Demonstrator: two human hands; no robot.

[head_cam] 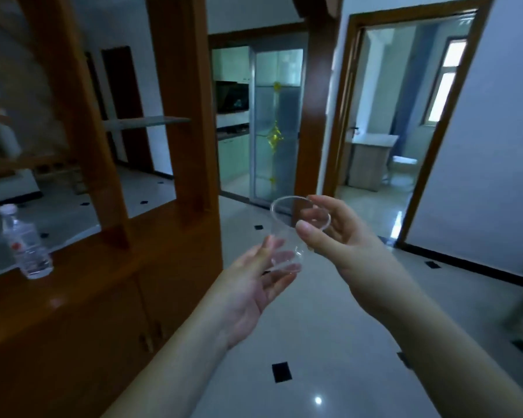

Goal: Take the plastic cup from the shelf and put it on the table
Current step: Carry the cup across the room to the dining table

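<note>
A clear plastic cup [287, 233] is in the air in the middle of the view, tilted, its rim toward the doorway. My right hand [335, 236] grips it near the rim with thumb and fingers. My left hand [254, 282] lies palm up under the cup's base, fingers spread and touching or almost touching it. The wooden shelf unit [109, 257] stands to the left, apart from both hands. No table is in view.
A plastic water bottle [24, 242] with a white cap stands on the shelf counter at the left. Wooden posts [178, 101] rise from the unit. Ahead is a tiled floor [314, 342], a glass sliding door [277, 125] and an open doorway [405, 116] at right.
</note>
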